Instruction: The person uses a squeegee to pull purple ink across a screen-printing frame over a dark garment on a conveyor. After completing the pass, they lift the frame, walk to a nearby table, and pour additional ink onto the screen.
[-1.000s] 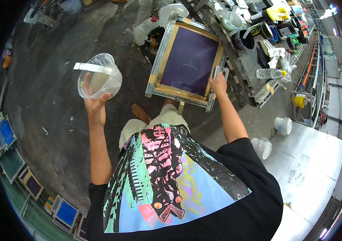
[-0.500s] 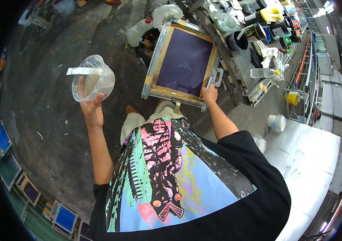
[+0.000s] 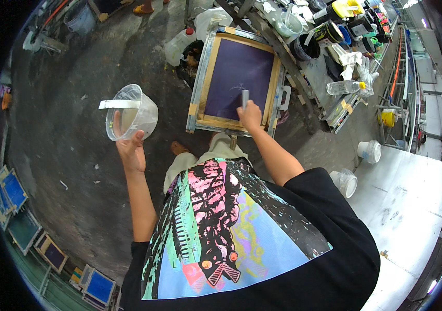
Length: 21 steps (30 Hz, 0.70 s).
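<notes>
My left hand (image 3: 131, 154) is closed around a translucent plastic tub (image 3: 149, 115), tilted and held out to the left above the floor. A flat white strip (image 3: 113, 104) lies across the tub's rim; the tub's contents are hard to make out. In front of me, a screen printing frame (image 3: 213, 67) with tan tape edges and dark purple mesh (image 3: 241, 59) leans at a slant. Over the lower part of the mesh, my right hand (image 3: 251, 115) grips a small pale flat scraper (image 3: 245, 97), its blade pointing up. Faint light marks show on the mesh just above the blade.
At the upper right, a cluttered bench (image 3: 314, 78) bears several ink pots, rags and a clear bottle (image 3: 345, 87). A jug with a red cap (image 3: 179, 46) stands left of the frame. White buckets (image 3: 369, 152) sit at right. Several screens (image 3: 99, 285) line the lower left.
My right hand has moved left with the scraper, from the frame's lower right corner onto the mesh. My left hand still holds the tub, slightly lower and further right in view.
</notes>
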{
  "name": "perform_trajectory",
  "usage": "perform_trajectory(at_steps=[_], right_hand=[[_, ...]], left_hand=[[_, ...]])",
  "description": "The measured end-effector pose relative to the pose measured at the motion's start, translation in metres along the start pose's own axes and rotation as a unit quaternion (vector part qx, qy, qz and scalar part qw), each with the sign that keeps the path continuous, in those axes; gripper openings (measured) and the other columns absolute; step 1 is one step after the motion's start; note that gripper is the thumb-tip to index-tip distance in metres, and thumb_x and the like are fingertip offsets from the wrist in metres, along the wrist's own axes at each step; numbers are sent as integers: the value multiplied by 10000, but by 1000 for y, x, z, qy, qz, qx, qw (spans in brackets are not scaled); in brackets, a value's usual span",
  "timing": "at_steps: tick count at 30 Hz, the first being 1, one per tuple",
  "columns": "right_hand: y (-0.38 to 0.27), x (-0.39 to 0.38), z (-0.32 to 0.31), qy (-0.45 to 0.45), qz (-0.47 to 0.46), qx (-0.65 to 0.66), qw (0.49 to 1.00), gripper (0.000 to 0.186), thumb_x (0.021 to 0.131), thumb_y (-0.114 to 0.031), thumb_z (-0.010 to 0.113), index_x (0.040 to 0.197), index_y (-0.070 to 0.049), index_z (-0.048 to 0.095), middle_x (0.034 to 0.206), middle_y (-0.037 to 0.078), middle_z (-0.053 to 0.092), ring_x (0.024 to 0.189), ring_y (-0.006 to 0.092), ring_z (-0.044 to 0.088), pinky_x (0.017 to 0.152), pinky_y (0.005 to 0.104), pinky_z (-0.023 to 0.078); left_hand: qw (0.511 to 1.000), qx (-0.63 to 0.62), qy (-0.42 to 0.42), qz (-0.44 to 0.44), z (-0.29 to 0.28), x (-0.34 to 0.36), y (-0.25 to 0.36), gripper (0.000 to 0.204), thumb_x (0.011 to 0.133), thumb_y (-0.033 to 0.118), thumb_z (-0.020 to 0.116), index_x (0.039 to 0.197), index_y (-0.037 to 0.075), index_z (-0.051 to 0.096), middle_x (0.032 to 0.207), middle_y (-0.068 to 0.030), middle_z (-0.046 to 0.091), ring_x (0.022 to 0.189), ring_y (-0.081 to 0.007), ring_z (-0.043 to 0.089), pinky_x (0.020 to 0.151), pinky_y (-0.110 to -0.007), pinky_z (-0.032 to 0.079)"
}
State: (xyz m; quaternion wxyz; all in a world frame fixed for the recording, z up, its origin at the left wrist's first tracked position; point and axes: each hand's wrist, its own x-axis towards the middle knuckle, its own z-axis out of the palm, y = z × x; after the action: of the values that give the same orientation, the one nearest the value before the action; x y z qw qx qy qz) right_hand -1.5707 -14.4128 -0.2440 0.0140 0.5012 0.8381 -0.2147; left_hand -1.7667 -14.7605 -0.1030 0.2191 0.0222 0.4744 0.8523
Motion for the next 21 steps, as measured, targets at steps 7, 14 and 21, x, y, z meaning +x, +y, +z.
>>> perform_trajectory(at_steps=[7, 14, 21], right_hand=[[-6, -26, 25, -19, -293, -95, 951, 458, 741, -209, 838, 1115, -50, 627, 1009, 128, 647, 983, 340, 679, 800, 493, 572], [32, -76, 12, -34, -368, -152, 917, 752, 673, -235, 870, 1366, -117, 603, 1104, 94, 573, 1078, 269, 599, 850, 410, 506], [44, -102, -2, -54, -385, -122, 913, 702, 690, -206, 845, 1351, -139, 620, 1111, 93, 581, 1087, 284, 598, 883, 422, 491]], left_hand=[[998, 41, -28, 31, 5, -1, 1, 964, 806, 134, 887, 1610, 118, 356, 1528, -116, 483, 1371, -275, 515, 1137, -402, 444], [999, 37, 8, 33, -4, -11, 6, 988, 784, 128, 902, 1608, 114, 357, 1537, -118, 477, 1386, -286, 507, 1139, -409, 453], [998, 51, 14, 23, -16, -17, 7, 974, 786, 112, 898, 1600, 112, 364, 1538, -121, 478, 1404, -300, 495, 1156, -435, 437]])
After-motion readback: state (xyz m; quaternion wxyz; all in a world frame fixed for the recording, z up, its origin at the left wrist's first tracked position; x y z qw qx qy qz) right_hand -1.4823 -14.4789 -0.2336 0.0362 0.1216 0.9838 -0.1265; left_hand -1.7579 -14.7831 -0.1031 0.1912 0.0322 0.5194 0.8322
